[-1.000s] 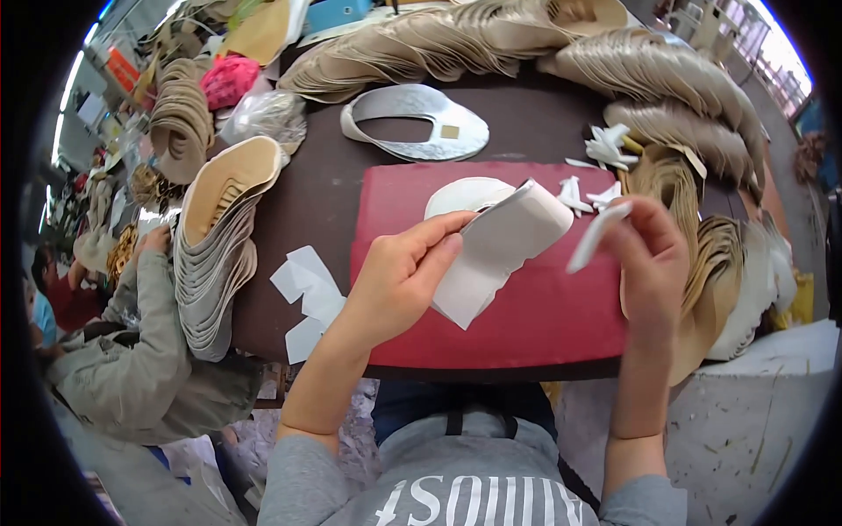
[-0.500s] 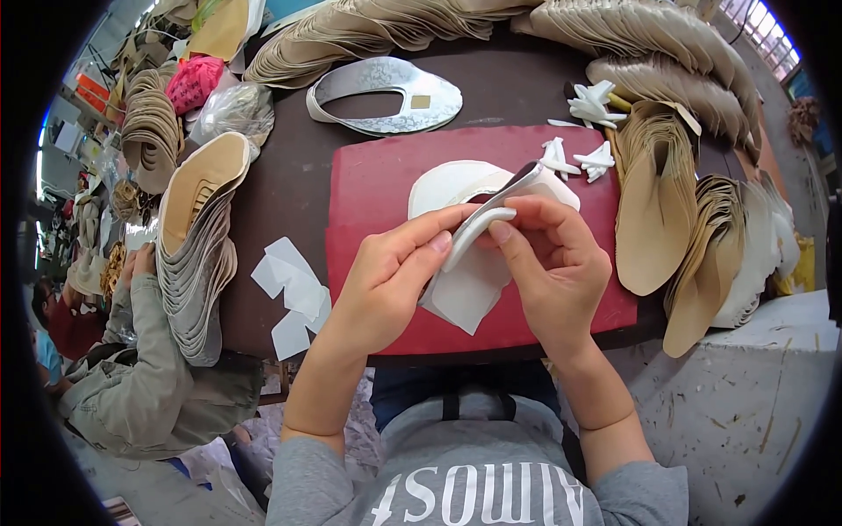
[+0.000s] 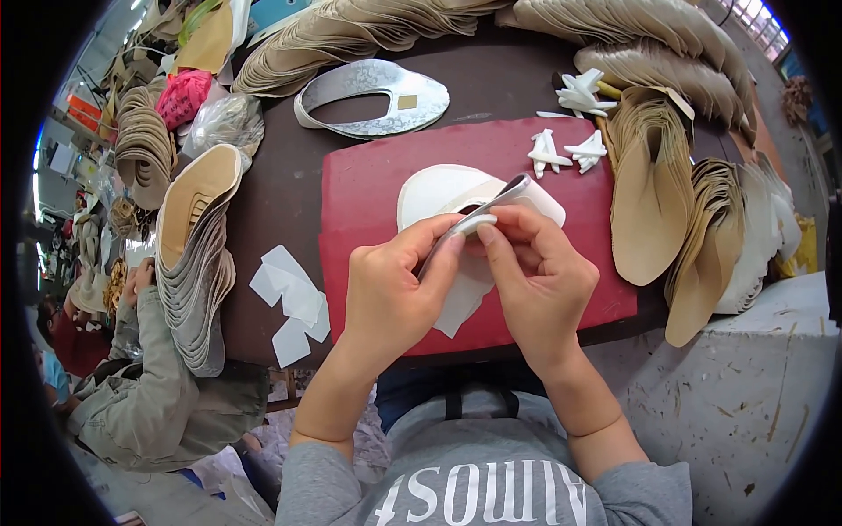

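Both sets of fingertips are pinching down on the edge of a white insole piece, thumbs and forefingers closed tight along its curved rim. A second ago the right hand was out to the side holding a thin strip; now it's coming in and meeting the left hand on the same edge, so the pressing or folding part looks underway. The piece is hovering just above the red mat, over another white insole lying there. Small white scraps are sitting near the far corner, white paper pieces to the left, and tan insole stacks are crowding the right side. Nothing's really blocking the hands.
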A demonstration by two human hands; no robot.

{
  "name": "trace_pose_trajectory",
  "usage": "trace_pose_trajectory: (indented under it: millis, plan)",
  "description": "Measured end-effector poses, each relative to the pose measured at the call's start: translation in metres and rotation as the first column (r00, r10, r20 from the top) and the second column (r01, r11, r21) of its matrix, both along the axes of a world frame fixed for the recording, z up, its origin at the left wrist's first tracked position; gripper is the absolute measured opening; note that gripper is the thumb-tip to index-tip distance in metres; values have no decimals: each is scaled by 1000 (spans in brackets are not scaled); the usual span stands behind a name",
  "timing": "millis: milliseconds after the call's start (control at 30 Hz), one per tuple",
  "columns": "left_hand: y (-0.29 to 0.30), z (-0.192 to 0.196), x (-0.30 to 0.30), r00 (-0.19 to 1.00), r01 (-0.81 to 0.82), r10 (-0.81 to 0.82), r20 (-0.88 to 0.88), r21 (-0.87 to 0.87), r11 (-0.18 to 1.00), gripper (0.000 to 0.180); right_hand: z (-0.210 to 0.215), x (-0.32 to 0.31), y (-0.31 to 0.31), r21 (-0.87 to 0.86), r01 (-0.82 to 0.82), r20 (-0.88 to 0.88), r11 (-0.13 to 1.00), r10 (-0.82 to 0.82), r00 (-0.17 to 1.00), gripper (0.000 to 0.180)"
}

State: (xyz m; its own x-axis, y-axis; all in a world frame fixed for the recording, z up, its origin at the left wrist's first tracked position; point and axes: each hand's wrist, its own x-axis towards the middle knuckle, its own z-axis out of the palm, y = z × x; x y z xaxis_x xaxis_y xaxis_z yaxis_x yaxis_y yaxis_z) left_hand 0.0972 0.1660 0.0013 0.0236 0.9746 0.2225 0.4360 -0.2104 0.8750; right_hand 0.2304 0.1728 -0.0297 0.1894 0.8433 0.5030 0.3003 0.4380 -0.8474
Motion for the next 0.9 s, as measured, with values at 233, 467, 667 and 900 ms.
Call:
trace_pose_trajectory:
  millis: [233,467,667,900]
  plan:
    - [-3,2,2,994,6,2,-109,72,997,22,24,11,-2,-96,110,294,989,-77,953,21]
    - [-9,8,1,1000,8,-7,-15,94,996,22,34,53,24,-33,-227,329,973,226,917,19]
    - [-15,3,-6,996,-21,29,-81,97,995,27,32,58,27,-89,-298,264,950,311,913,14]
    - [-29,17,-8,973,89,-62,-224,116,989,28,49,51,10,26,-331,634,943,240,735,11]
